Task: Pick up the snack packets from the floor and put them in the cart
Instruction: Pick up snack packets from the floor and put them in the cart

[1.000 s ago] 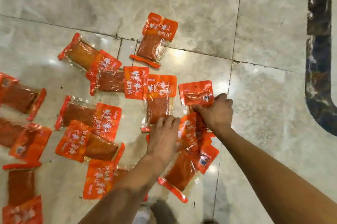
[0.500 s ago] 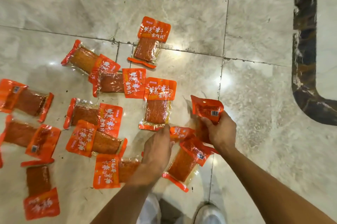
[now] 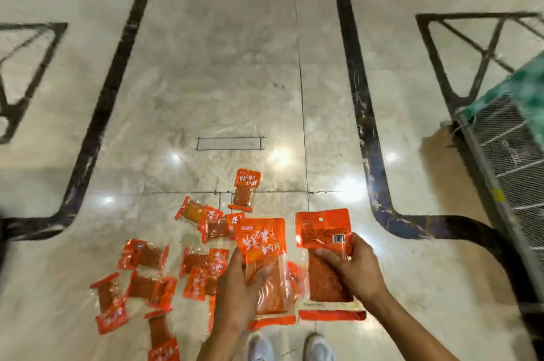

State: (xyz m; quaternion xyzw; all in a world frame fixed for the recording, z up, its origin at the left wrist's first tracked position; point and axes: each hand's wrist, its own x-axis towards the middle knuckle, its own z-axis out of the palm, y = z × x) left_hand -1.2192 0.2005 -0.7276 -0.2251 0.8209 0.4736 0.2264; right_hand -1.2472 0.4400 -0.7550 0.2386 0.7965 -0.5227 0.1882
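Well, both hands (image 3: 238, 287) (image 3: 354, 269) hold packets (image 3: 262, 246) (image 3: 323, 228); cart (image 3: 512, 154) stands far right.

The left hand (image 3: 238, 287) grips 1 orange snack packet (image 3: 263, 257) face up; the right hand (image 3: 353, 269) grips another packet (image 3: 323, 231), barcode side up. More packets (image 3: 203, 268) lie scattered on the marble floor (image 3: 223, 81). A mesh cart (image 3: 509, 154) stands at right.
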